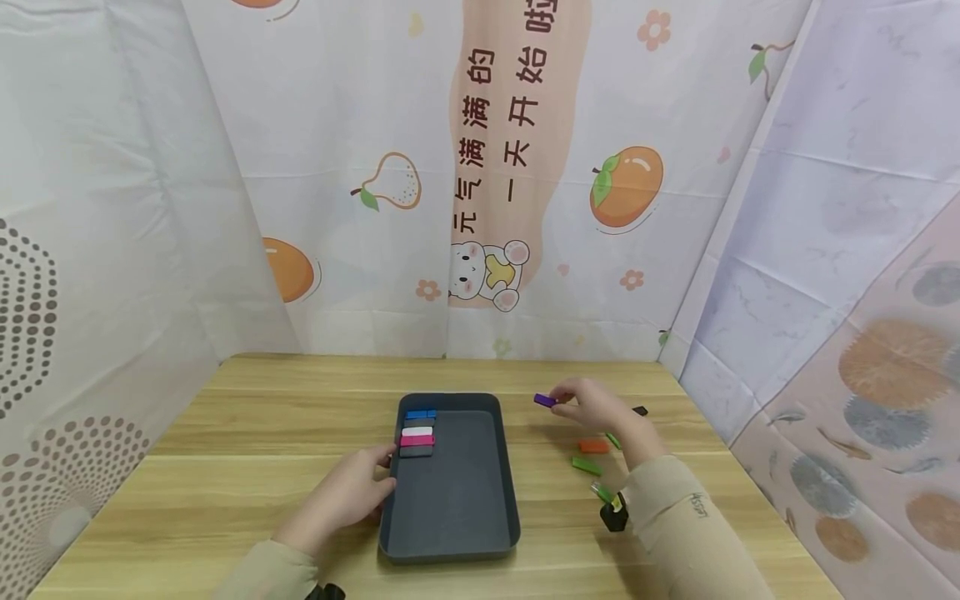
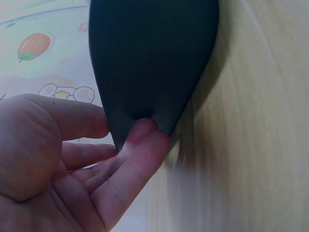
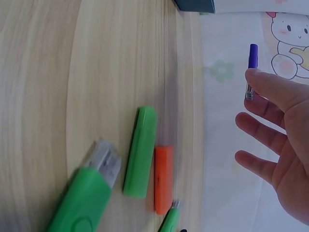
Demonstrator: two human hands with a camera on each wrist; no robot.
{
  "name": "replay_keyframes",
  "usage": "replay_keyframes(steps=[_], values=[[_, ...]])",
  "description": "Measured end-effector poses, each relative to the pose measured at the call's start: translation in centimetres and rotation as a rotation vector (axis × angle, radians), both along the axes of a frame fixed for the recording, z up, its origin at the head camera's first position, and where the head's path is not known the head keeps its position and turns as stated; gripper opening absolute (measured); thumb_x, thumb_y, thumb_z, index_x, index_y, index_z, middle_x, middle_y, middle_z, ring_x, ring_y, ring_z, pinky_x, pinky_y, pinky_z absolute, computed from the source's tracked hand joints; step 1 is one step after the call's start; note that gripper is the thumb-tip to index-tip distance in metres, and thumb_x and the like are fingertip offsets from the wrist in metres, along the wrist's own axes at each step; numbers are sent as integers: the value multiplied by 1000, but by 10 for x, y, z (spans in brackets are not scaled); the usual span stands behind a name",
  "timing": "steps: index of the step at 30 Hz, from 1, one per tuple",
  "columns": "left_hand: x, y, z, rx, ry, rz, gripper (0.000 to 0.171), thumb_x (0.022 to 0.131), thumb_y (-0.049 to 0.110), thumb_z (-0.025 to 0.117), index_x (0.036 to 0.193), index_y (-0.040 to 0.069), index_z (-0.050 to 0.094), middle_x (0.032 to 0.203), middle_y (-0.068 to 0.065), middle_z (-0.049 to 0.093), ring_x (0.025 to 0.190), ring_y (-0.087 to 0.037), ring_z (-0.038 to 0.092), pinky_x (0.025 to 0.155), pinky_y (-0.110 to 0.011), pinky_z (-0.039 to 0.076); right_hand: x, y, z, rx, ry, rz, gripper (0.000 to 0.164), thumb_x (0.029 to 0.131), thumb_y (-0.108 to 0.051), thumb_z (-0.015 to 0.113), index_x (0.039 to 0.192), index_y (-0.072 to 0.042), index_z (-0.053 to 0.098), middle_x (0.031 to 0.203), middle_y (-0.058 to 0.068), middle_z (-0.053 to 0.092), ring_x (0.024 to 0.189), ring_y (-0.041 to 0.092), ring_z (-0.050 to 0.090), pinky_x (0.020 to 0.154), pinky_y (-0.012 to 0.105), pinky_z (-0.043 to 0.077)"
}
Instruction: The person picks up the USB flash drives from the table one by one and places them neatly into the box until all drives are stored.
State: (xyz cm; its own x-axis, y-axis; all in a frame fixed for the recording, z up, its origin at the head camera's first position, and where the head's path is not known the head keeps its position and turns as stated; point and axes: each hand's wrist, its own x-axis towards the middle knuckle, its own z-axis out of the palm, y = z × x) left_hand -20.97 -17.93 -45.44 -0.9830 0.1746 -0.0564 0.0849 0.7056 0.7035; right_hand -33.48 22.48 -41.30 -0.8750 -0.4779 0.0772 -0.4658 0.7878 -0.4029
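Rn R hand [image 1: 596, 408] pinching purple USB stick [image 1: 544, 400] nr counter [image 1: 202, 467] far edge; L hand [image 1: 352, 487] gripping gray tray [image 1: 453, 500].

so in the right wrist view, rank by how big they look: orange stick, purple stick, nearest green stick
1. Nearest green stick, though nearness enlarges it and the frame cuts it off
2. Orange stick
3. Purple stick, partly covered by the right hand

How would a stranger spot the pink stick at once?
On the wooden table sits a dark tray. Inside, along the left side near the far end, small sticks lie in a row. The pink stick lies between the white stick and a gray stick; it is the row's only pink one.
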Motion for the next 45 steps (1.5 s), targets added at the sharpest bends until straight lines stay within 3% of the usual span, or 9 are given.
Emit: replay_keyframes(steps=[6, 15, 28, 45], values=[[0, 0, 2, -16, 11, 1, 50, 93, 5, 70, 140, -4, 57, 121, -16, 68, 106, -27, 64, 98, -60, 50, -1, -11, 2, -8, -3, 6, 14, 96, -22, 73, 108, -17, 76, 101, -5, 71, 99, 19, 66, 92, 47, 55], [0, 0, 0, -14, 2, -1, 50, 93, 4, 70, 141, -5, 56, 121, -16, 68, 105, -26, 63, 98, -60, 50, 0, -29, 6, -10, -3, 30, 13, 96, -20, 73, 107, -15, 76, 102, -4, 71, 102, 23, 67, 92, 46, 55], [-1, -1, 1, -29, 24, -7, 49, 93, 5, 70, 139, -5, 57, 119, -15, 69, 116, -34, 63, 100, -62, 47, -2, -52, 14, -11, 21, 66, 12, 95, -21, 74, 106, -17, 76, 96, -7, 72, 94, 13, 66, 87, 43, 55], [1, 0, 4, -18, 27, -13, 49, 93, 4, 71, 139, -5, 57, 119, -16, 69, 108, -28, 64, 98, -61, 49, -1, -90, 21, 20, 67, 183, 11, 96, -18, 73, 105, -13, 76, 95, -6, 72, 92, 14, 67, 86, 38, 56]])
